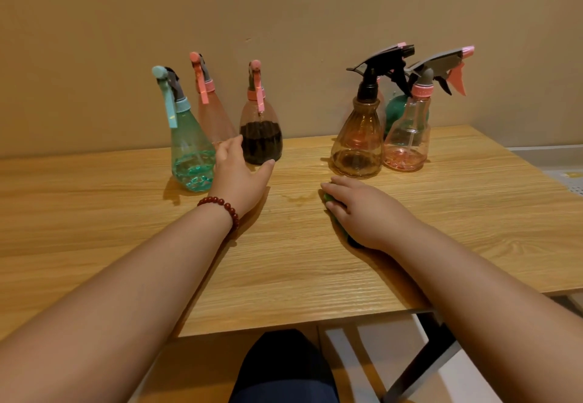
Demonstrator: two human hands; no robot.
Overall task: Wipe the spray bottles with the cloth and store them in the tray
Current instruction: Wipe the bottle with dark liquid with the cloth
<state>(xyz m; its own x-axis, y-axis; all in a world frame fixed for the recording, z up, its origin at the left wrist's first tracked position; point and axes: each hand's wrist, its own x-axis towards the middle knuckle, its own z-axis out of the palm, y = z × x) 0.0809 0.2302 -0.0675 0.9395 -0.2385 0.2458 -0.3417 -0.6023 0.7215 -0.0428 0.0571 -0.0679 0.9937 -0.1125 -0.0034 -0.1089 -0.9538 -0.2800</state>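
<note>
Several spray bottles stand along the back of the wooden table (126,229). On the left are a teal bottle (189,150), a pink bottle (211,115) behind it and a bottle with dark liquid (261,137). On the right are an amber bottle with a black trigger (358,141), a clear pink bottle (408,137) and a green bottle (394,109) mostly hidden behind them. My left hand (239,178) reaches with spread fingers between the teal and dark bottles, holding nothing. My right hand (362,210) lies on a green cloth (337,223), mostly covering it. No tray is in view.
A plain wall rises right behind the bottles. The table's front edge runs just above my knee (284,368), and its right edge drops off to a pale floor (561,175). A black table leg (422,361) slants below the right front corner.
</note>
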